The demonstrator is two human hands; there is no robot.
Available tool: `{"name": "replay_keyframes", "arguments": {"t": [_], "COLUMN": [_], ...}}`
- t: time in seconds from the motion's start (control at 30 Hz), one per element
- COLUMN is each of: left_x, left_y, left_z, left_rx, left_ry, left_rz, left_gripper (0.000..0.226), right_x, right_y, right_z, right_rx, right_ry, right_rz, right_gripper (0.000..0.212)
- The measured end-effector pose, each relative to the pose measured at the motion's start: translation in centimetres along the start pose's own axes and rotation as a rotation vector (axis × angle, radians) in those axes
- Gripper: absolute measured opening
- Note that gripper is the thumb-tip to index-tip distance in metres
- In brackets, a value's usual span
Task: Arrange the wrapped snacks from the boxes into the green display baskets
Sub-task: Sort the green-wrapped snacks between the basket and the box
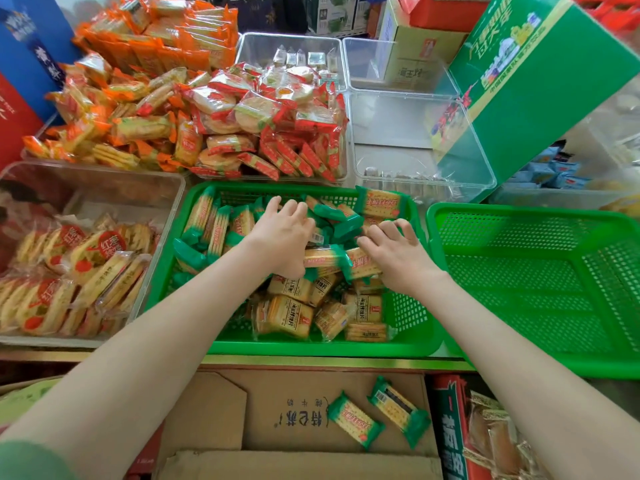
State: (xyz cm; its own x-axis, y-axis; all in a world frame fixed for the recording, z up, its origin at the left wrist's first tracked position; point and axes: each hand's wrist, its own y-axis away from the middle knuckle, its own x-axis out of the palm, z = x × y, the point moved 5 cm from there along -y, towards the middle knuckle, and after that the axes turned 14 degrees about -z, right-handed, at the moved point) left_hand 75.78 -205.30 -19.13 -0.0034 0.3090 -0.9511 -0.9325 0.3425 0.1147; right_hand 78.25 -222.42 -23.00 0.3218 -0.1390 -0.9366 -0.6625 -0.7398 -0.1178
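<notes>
Left hand [282, 237] lies spread, fingers straight, on green-wrapped cracker packs [379, 202] heaped in the middle green basket [311, 348]; right hand [398, 259] arches over them, fingers bent, any grip hidden under its palm; neighbouring green basket [519, 268] runs off-frame.

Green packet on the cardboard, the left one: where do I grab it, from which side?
Pinch the left packet across its long edges, mid-length, from straight above. It lies flat and slanted on the cardboard, apart from the right packet, so both long edges are free.
</notes>
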Motion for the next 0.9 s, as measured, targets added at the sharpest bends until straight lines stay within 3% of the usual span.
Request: {"name": "replay_keyframes", "arguments": {"t": [0.17, 0.37, 0.47, 0.53, 0.63, 0.77, 0.9], "left_x": [-0.8, -1.3, -1.6, -2.0, -2.5, -0.4, 4.9], "left_y": [0.9, 2.8, 4.3, 5.8, 9.0, 13.4, 15.4], "left_z": [-1.4, -2.6, -3.5, -4.2, -6.5, -12.3, -17.8], "left_rx": [-0.034, -0.102, -0.142, -0.174, -0.206, -0.115, 0.185], "left_ry": [-0.026, -0.013, -0.003, 0.033, 0.190, 0.355, 0.366], "left_rz": [-0.112, -0.180, -0.245, -0.340, -0.490, -0.469, -0.423], "left_gripper": [0.075, 0.061, 0.046, 0.050, 0.062, 0.070, 0.031], "right_x": [-0.9, -3.6, -5.7, -7.0, -7.9, -5.7, 0.1], "right_y": [3.0, 6.3, 7.5, 8.9, 12.8, 19.1, 24.0], "right_z": [-0.2, -0.2, 0.4, 1.3, 3.7, 8.4, 11.5], "right_rx": [0.073, 0.171, 0.235, 0.292, 0.384, 0.395, 0.453], "right_ry": [0.031, 0.070, 0.040, -0.036, -0.225, -0.420, -0.564], "right_rz": [-0.243, -0.450, -0.561, -0.592, -0.587, -0.493, -0.148], "right_gripper": [0.079, 0.046, 0.040, 0.042, 0.060, 0.062, 0.074]}}
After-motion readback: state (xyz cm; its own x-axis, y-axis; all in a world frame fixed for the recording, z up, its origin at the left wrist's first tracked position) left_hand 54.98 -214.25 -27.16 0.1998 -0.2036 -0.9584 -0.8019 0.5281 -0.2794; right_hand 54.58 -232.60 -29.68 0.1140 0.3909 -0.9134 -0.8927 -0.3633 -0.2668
